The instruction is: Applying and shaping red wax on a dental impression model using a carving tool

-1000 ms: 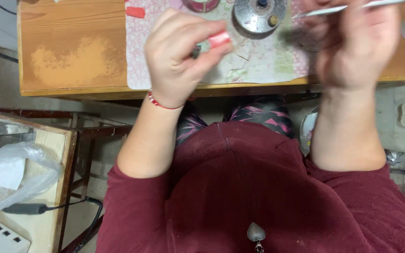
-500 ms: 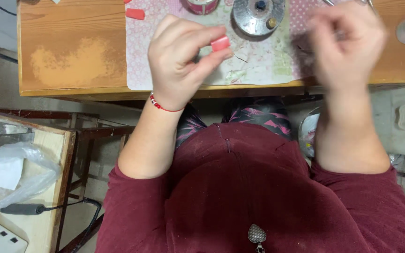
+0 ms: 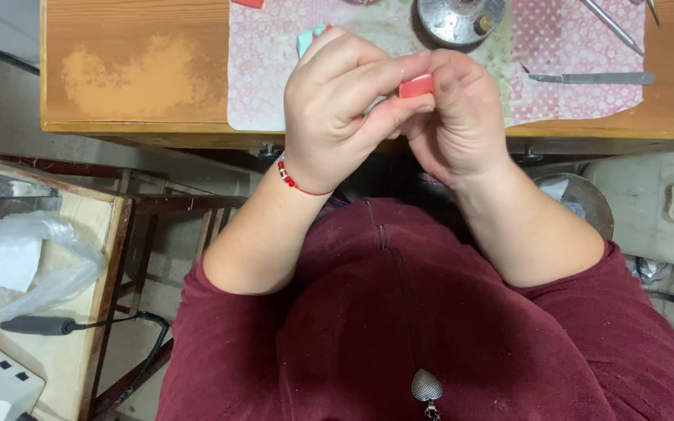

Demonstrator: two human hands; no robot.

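A small red block (image 3: 416, 85), soft-looking like clay or an eraser, is pinched between the thumb and forefinger of my left hand (image 3: 341, 105). My right hand (image 3: 462, 117) is pressed against it from the right, fingers curled onto the same piece. Both hands hover over the near edge of a wooden table (image 3: 134, 70), above a pink patterned mat (image 3: 571, 54). A red beaded bracelet (image 3: 294, 179) circles my left wrist.
A round metal dish (image 3: 462, 19) stands at the mat's far side. Two thin metal tools (image 3: 590, 78) lie on the mat at the right. A turquoise piece (image 3: 306, 39) peeks out behind my left hand. A side stand with a plastic bag (image 3: 25, 257) is at the left.
My right hand has set down the thin metal tool it held and come left to meet the left hand at the red block. The view has shifted closer.
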